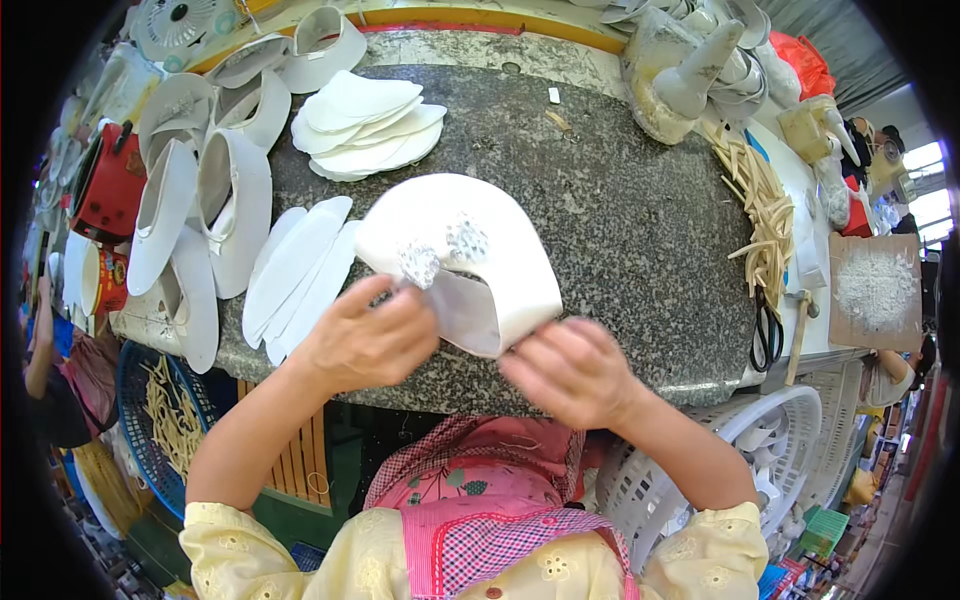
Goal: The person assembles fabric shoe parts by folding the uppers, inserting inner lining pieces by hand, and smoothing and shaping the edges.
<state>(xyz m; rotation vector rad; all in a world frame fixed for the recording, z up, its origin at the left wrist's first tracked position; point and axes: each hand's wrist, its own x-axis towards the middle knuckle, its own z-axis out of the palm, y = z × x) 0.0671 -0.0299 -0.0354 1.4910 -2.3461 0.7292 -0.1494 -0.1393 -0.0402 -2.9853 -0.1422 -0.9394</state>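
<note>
A curved white shoe upper [465,205] with silvery glittering patches is held over the speckled stone worktop, its hollow underside facing me. My left hand [375,335] has its fingers closed on the upper's inner edge, just below a glittery patch. At the other end, my right hand [570,372] pinches the upper's lower right corner; its fingers are slightly blurred. White flat sole-shaped pieces [300,275] lie fanned out beside my left hand. Behind them sits a stack of similar white pieces [370,125].
Several shaped uppers [235,190] crowd the left, near a red box [108,185]. A glue-smeared pot [665,80] stands at the far right, with beige strips [760,205] and black scissors [767,335] along the right edge. Below are a blue basket [130,400] and white basket [800,410].
</note>
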